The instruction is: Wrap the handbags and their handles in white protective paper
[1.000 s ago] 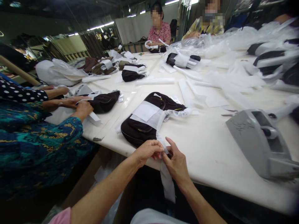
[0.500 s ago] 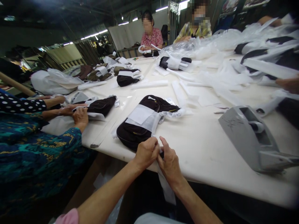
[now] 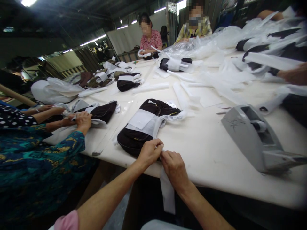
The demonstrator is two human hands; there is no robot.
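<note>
A black bag [image 3: 134,140] wrapped in white paper [image 3: 144,121] lies on the white table [image 3: 206,150] in front of me. A white paper strip [image 3: 167,191] hangs from the bag's near end over the table edge. My left hand [image 3: 150,152] and my right hand [image 3: 174,167] are side by side at that near end, both with fingers closed, pinching the top of the strip against the bag.
A grey tape dispenser [image 3: 254,137] stands on the right. To my left a person's hands [image 3: 82,119] work on another black bag [image 3: 103,111]. More wrapped bags, paper strips and clear plastic [image 3: 201,48] lie across the far table, where two people sit.
My hands have come closer together at the bag's near end and closed tighter on the strip. The view has drifted a little, so everything sits further left.
</note>
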